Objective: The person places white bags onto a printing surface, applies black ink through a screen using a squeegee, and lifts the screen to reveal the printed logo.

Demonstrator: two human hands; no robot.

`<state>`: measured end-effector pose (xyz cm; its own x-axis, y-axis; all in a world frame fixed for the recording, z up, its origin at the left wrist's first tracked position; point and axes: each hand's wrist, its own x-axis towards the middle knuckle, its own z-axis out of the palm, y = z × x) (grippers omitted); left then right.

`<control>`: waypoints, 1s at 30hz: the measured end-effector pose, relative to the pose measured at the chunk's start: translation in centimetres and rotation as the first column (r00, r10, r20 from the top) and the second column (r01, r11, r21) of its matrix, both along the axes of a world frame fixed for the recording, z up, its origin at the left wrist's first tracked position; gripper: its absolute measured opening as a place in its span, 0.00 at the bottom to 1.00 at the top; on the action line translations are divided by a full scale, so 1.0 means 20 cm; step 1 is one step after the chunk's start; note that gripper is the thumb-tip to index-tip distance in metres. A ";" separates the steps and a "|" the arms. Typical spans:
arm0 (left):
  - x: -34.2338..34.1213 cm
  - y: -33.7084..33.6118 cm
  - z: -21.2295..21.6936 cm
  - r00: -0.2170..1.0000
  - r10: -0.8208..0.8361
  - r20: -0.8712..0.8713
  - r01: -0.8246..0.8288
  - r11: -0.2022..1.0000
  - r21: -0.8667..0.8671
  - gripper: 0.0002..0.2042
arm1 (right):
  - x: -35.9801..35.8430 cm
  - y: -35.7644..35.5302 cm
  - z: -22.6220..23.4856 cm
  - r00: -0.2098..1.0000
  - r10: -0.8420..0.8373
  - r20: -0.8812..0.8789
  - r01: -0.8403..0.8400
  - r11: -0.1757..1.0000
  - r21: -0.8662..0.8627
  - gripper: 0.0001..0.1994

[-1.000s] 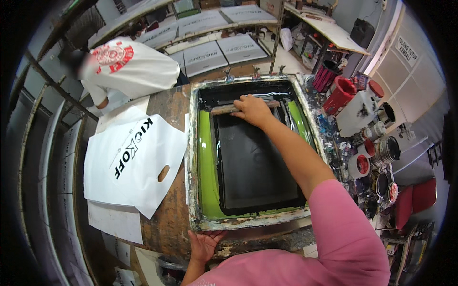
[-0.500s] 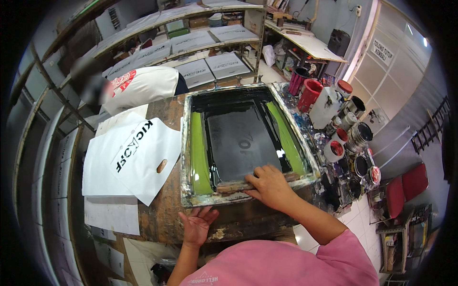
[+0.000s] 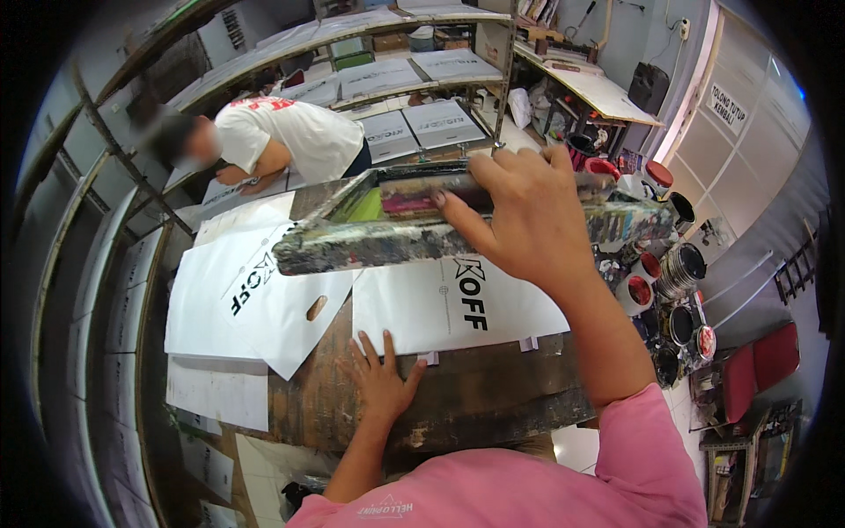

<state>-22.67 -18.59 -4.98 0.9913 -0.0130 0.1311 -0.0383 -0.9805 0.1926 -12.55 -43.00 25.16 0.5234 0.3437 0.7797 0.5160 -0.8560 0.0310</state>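
Since earlier frame, screen frame (image 3: 352, 246) has tilted up, near edge raised off table (image 3: 493, 387); white printed sheet (image 3: 405, 308) now exposed beneath. Right hand (image 3: 528, 207) closed around squeegee (image 3: 409, 195) at raised edge; whether fingers also hook frame, cannot tell. Left hand (image 3: 385, 383) open, fingers spread, palm down at sheet's near left corner. White bag (image 3: 211, 308) with cut-out handle lies left of sheet. Co-worker (image 3: 295, 136) leans beyond, upper left.
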 end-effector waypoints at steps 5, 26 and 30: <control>0.03 -0.06 0.05 0.994 0.022 -0.108 -0.028 0.998 -0.050 0.54 | 0.10 0.01 0.10 0.998 -0.037 -0.049 0.038 0.999 0.021 0.23; 0.19 0.59 0.48 0.910 0.389 0.141 -0.072 0.485 -0.872 0.29 | 0.11 -0.01 0.11 0.997 -0.069 -0.042 0.070 0.997 0.021 0.24; 0.19 1.17 0.42 0.897 0.402 0.184 -0.085 0.565 -0.821 0.36 | 0.08 -0.01 0.07 0.999 -0.039 -0.036 0.040 0.999 0.028 0.21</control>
<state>-18.79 4.89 3.50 0.8335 0.4856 0.2635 -0.0345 -0.4302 0.9021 -10.99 -43.24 26.65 0.5635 0.2995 0.7699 0.4819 -0.8762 -0.0118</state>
